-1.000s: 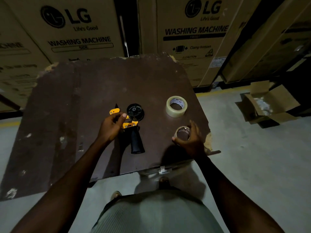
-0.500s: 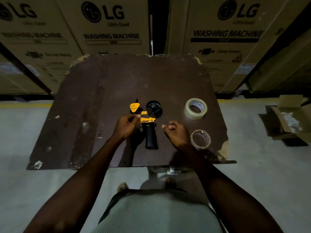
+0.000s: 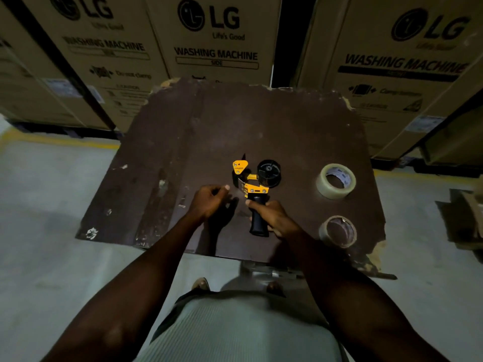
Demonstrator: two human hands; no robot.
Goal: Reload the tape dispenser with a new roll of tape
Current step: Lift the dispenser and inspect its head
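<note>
A yellow and black tape dispenser [image 3: 254, 184] lies on the dark brown table [image 3: 235, 121], its black spool hub bare and its black handle pointing toward me. My right hand [image 3: 273, 215] wraps the handle. My left hand [image 3: 209, 201] hovers just left of the dispenser, fingers curled, holding nothing. A full roll of clear tape [image 3: 335, 181] sits at the right of the table. Nearer me lies a nearly spent roll [image 3: 338, 231], mostly a cardboard core.
Tall washing machine cartons [image 3: 217, 40] stand close behind the table. The table's right front corner [image 3: 376, 254] is chipped and ragged. Grey concrete floor [image 3: 52, 199] lies on both sides, with an opened cardboard box [image 3: 467, 220] on the floor at the right.
My right hand left the spent roll on the table and moved left onto the dispenser handle. My left hand let go of the dispenser and drew back to its left.
</note>
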